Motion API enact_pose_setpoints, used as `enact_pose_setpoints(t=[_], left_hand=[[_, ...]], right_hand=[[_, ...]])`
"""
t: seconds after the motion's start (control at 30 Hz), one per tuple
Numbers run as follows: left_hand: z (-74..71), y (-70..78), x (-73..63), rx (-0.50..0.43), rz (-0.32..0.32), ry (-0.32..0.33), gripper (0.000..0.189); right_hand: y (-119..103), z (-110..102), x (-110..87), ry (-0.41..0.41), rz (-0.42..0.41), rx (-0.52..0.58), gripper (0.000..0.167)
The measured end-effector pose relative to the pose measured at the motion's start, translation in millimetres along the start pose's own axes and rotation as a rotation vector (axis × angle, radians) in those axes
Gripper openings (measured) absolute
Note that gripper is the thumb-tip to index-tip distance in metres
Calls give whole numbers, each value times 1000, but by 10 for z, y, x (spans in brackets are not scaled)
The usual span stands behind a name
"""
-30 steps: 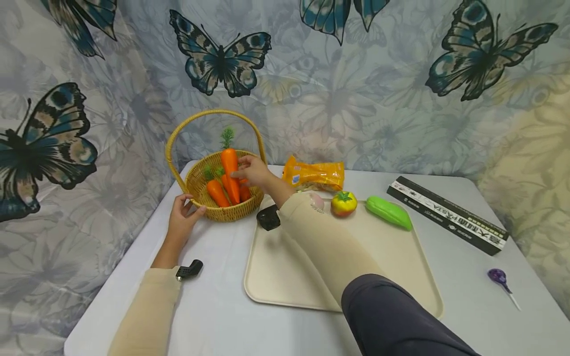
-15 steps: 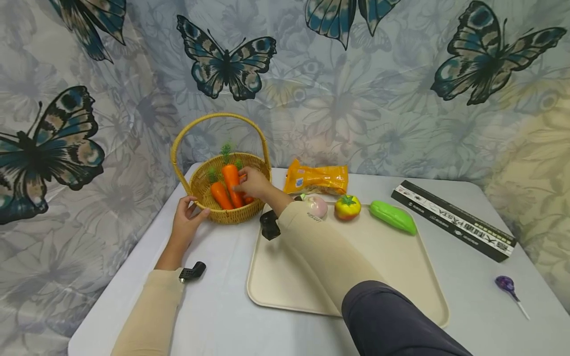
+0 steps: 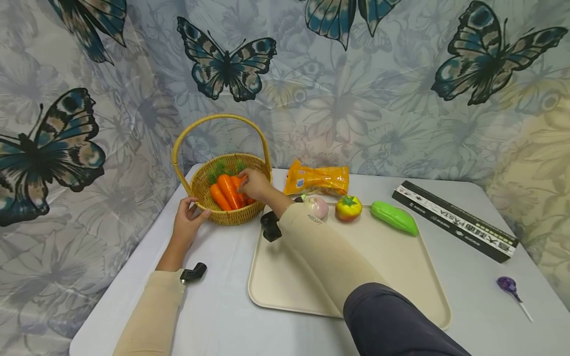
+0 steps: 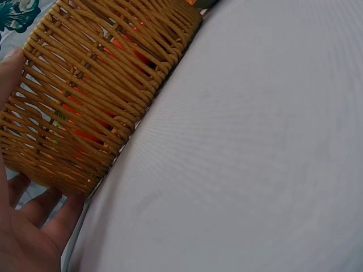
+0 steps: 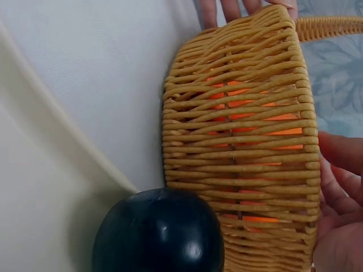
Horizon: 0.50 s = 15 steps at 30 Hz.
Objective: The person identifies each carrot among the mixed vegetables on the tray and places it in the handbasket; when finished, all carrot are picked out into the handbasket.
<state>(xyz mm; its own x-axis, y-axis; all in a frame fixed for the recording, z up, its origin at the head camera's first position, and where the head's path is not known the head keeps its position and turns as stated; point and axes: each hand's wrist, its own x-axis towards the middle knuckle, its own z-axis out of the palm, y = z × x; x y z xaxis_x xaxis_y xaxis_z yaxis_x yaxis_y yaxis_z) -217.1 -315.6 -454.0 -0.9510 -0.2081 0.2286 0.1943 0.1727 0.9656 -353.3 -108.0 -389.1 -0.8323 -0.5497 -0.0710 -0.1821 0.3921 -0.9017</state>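
A yellow wicker basket [image 3: 231,216] with a tall arched handle stands at the table's back left, holding several orange carrots [image 3: 228,190] with green tops. On the basket's left front, my left hand [image 3: 186,222] grips the rim, thumb on the near side; the left wrist view shows its fingers [image 4: 62,218] against the weave. My right hand [image 3: 257,187] reaches over the basket's right side, its fingertips beside the carrots with no carrot visibly pinched. In the right wrist view the right hand [image 5: 343,198] is at the rim, and its fingertips are partly hidden behind the wicker.
A beige tray [image 3: 294,291] lies right of the basket, with a pinkish-white onion-like vegetable [image 3: 317,207], a red-yellow tomato [image 3: 348,208] and a green vegetable [image 3: 394,217] along its back. Nearby are an orange packet [image 3: 317,179], a black pasta box [image 3: 454,220] and a purple lollipop [image 3: 507,284].
The carrot that stood upright at my right hand has gone down and lies among the others in the basket. My fingers have come slightly away from it. The left hand keeps its hold.
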Motion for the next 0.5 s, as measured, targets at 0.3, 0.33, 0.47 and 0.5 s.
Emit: enact_pose_setpoints(t=[0.3, 0.33, 0.47, 0.5], left_hand=[[-25, -6, 10, 23, -1, 10, 58], [-23, -1, 9, 27, -4, 9, 58], [-19, 28, 33, 52, 10, 23, 57], [-15, 38, 44, 57, 16, 25, 57]], right_hand=[[42, -161, -143, 38, -77, -24, 42], [49, -191, -172, 37, -82, -14, 41], [59, -332, -316, 36, -114, 34, 40], [61, -368, -360, 38, -125, 53, 40]])
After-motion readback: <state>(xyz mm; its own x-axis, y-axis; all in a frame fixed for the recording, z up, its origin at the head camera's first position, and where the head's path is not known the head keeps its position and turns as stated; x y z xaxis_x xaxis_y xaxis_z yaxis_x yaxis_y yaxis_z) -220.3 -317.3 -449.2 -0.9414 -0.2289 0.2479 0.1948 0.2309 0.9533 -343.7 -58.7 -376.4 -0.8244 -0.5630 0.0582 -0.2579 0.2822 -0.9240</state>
